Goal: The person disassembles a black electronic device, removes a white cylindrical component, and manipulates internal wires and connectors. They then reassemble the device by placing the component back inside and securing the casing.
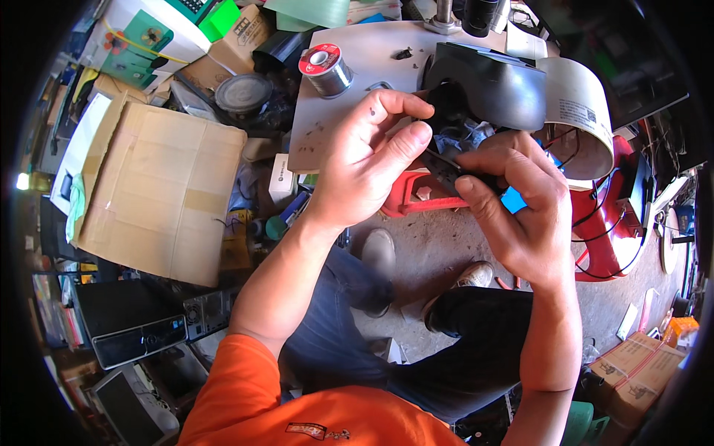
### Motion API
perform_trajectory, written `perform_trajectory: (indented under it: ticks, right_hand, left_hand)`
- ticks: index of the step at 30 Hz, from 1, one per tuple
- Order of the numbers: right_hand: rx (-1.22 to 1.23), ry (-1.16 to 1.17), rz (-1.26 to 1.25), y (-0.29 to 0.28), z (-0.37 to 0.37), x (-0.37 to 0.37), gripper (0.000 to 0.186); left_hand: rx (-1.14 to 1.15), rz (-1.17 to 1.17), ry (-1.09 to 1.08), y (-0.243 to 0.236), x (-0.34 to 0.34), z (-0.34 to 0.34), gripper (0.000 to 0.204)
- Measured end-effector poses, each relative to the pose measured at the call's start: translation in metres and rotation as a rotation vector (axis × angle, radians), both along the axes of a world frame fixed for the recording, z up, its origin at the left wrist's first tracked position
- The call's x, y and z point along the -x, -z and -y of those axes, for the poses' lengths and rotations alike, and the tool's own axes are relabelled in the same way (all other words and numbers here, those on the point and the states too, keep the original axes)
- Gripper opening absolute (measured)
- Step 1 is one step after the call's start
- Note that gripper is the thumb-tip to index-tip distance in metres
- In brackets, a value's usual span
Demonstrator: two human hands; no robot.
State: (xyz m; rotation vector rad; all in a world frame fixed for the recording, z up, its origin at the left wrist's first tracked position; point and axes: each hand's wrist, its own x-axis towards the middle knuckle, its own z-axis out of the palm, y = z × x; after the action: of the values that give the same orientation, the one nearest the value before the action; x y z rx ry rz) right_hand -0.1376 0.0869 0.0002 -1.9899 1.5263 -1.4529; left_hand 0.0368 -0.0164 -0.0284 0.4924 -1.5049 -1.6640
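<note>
My left hand (372, 160) and my right hand (520, 204) hold one black plastic device (487, 85) between them, above a grey board (349, 123) that rests on a red stool (405, 202). The left thumb and forefinger pinch a dark part of the device at its lower left. My right hand's fingers grip a narrow black piece (446, 169) along the underside. A white curved panel (584, 111) sticks out on the right, and thin red and black wires (587, 215) hang from it.
A spool of solder wire (326, 68) lies on the board. A large cardboard box (160, 189) stands at the left, with smaller boxes and electronics around it. My shoes (476, 275) rest on the concrete floor. More cardboard boxes (636, 368) sit at the lower right.
</note>
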Motion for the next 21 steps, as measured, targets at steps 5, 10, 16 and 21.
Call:
perform_trajectory:
  ticks: [5,10,16,21]
  right_hand:
    - [-0.028,0.026,-0.017,-0.0023,-0.0010,-0.0038,0.011]
    - [0.047,0.088,-0.181,-0.0063,-0.0052,-0.0053,0.014]
    - [0.083,0.126,-0.246,-0.0045,-0.0074,-0.0078,0.016]
    - [0.011,0.125,-0.275,-0.0033,-0.0080,-0.0075,0.020]
  left_hand:
    - [0.019,-0.008,0.000,0.0007,-0.0008,-0.0003,0.018]
    - [-0.006,-0.022,0.017,0.0001,-0.0007,-0.0004,0.020]
    - [0.032,-0.059,0.031,-0.0010,0.0012,-0.0024,0.026]
    - [-0.054,-0.054,0.040,-0.0021,-0.0017,-0.0031,0.027]
